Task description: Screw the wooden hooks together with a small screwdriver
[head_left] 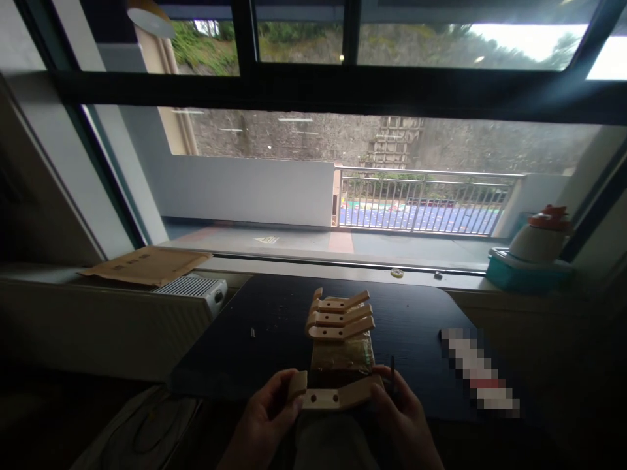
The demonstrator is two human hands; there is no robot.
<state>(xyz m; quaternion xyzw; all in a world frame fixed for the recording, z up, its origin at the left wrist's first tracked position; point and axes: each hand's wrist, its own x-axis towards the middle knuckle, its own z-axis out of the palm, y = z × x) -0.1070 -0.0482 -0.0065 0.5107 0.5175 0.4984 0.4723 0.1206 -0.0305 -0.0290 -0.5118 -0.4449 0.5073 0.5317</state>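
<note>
My left hand [264, 408] and my right hand [401, 411] together hold a light wooden hook piece [330, 395] with two round holes, just above the near edge of a dark table [264, 346]. The left fingers pinch its upturned left end; the right fingers grip its right end, and a thin dark rod [392, 375] sticks up by them. Right behind it lies a clear plastic bag [343, 356], and beyond that three more wooden hooks [340, 316] are lined up side by side.
A small screw [253, 332] and crumbs lie on the table's left part. A blurred white and red object [477, 372] lies to the right. A white radiator [191, 290] and cardboard [147, 264] sit left; a teal box with a white jar [531, 261] stands on the sill.
</note>
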